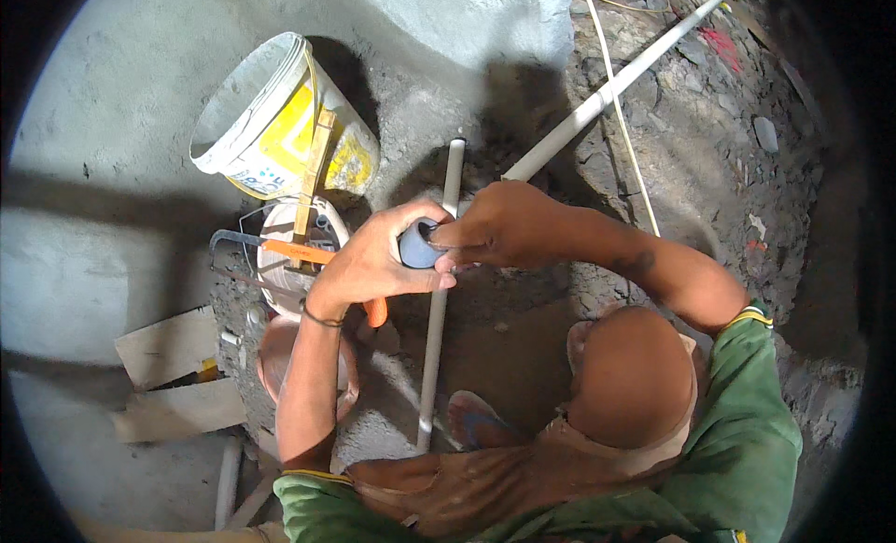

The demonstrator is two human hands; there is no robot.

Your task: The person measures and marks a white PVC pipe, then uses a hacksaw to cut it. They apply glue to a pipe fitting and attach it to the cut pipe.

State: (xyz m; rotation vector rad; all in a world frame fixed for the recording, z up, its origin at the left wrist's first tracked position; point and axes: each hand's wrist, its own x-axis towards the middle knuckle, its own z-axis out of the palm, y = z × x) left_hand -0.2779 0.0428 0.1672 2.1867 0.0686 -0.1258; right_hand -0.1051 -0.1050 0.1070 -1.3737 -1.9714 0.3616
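My left hand (373, 249) is wrapped round a short grey pipe fitting (416, 248), its open end facing up. From the right, my right hand (499, 227) has bent fingers at the mouth of the fitting, one of them reaching inside. Those fingers look closed on its rim; whether they hold anything small is hidden. Beneath both hands runs a thin grey pipe (432, 356), partly covered by them. A hacksaw (297, 252) with an orange handle lies beside my left wrist, partly hidden by the hand.
A white and yellow bucket (350, 146) lies tilted at the upper left, a wooden stick (315, 169) against it. Below are a pale bucket (280, 282) and a pinkish tub (343, 380). A long pipe (616, 87) crosses rubble at upper right. Cardboard pieces (182, 412) lie left.
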